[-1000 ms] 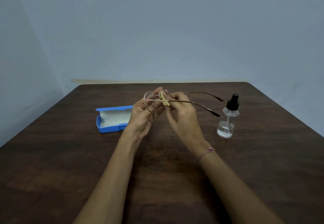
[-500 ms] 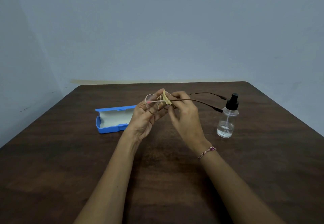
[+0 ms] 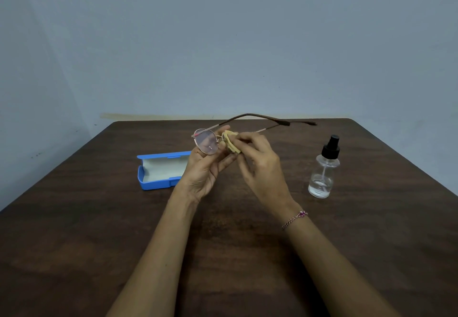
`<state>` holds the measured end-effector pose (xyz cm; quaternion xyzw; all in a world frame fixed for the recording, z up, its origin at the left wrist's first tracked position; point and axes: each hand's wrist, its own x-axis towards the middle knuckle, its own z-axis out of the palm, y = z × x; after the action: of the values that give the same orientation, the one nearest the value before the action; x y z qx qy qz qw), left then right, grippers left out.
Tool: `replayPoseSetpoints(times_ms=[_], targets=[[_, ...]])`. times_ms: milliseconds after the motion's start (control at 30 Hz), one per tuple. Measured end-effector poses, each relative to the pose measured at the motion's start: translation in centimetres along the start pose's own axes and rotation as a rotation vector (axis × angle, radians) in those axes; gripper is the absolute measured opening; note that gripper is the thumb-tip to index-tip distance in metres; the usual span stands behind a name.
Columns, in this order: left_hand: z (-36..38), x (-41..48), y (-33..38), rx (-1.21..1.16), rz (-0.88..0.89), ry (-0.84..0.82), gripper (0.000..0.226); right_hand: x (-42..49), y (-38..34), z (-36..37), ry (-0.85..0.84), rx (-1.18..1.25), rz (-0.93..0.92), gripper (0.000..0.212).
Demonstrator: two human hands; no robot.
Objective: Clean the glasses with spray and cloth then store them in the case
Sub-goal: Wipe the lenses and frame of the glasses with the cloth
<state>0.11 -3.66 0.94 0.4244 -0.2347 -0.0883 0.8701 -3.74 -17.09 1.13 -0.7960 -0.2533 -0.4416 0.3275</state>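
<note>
Above the dark wooden desk (image 3: 99, 242), the left grip (image 3: 207, 168) pinches the thin gold-rimmed round glasses (image 3: 207, 141) by one lens, while the right grip (image 3: 260, 165) pinches a small folded yellow cloth (image 3: 231, 143) around the other. Wiping looks underway; storing in the open blue plastic case (image 3: 161, 170) remains.

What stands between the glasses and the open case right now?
Nothing visible. The left hand holds the glasses just right of the blue case, which lies open with bare lining showing. Only the cloth, pinched on one lens by the right hand, has to come off first.
</note>
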Motion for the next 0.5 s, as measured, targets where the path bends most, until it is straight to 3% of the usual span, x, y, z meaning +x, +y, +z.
replayPoseSetpoints(times_ms=[333, 500], targets=[[-0.21, -0.1, 0.24, -0.029, 0.026, 0.016, 0.059, 0.21, 0.5, -0.68, -0.049, -0.1, -0.114, 0.032], [0.27, -0.21, -0.12, 0.05, -0.015, 0.005, 0.031, 0.09, 0.33, -0.16, -0.048, -0.169, -0.052, 0.036]])
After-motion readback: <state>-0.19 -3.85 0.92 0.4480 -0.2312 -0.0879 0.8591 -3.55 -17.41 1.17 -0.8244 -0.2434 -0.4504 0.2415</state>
